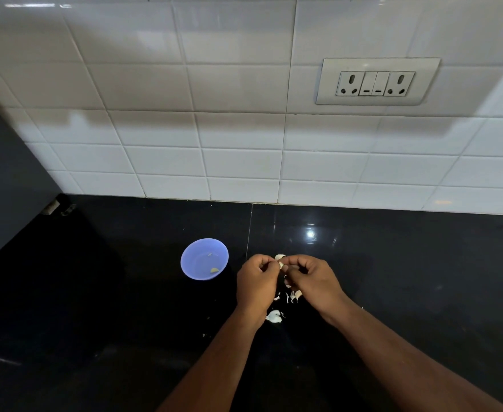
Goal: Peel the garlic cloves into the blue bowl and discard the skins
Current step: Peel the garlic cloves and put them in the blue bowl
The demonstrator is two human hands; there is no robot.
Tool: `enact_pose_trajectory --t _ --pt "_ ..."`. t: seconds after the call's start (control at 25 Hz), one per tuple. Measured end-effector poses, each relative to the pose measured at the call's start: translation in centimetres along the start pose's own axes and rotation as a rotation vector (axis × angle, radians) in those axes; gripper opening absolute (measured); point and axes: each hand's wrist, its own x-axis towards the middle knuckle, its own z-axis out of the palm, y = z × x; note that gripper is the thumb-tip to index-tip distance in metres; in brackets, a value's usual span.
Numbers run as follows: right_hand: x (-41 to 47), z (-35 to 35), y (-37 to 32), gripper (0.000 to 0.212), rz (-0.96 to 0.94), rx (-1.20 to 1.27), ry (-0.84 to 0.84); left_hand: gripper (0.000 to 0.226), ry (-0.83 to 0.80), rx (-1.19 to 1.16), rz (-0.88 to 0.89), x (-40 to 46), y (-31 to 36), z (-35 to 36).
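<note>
bowl: blue bowl [204, 259] w/ 2 peeled cloves [214, 270] inside
hands: left hand [256, 285] & right hand [312, 281] both pinch garlic clove [281, 264]
counter: loose skins [274, 316] below hands

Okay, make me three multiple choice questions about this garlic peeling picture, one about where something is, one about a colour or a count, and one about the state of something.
1. Where is the bowl relative to the hands?
A. To their left
B. To their right
C. Under them

2. What colour is the counter?
A. White
B. Black
C. Brown

3. What are the hands doing?
A. Resting flat
B. Both pinching a garlic clove
C. Lifting the bowl

Answers:
1 A, the bowl sits left of the left hand.
2 B, the surface is glossy black.
3 B, left hand and right hand meet at the clove, above skins.
</note>
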Motion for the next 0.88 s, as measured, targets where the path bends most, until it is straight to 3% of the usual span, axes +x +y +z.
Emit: enact_pose_trajectory --t 0.44,0.72,0.88 --pt "0.1 1.3 0.9 0.018 0.135 0.355 0.069 0.015 -0.114 -0.117 -0.138 -0.4 0.2 0.6" --pt "0.5 0.9 1.4 0.02 0.166 0.404 0.0 0.013 -0.067 0.074 0.024 -0.1 0.0 0.8" --pt "0.7 0.1 1.6 0.017 0.163 0.356 0.048 0.007 -0.055 0.121 0.08 0.0 0.1 0.8"
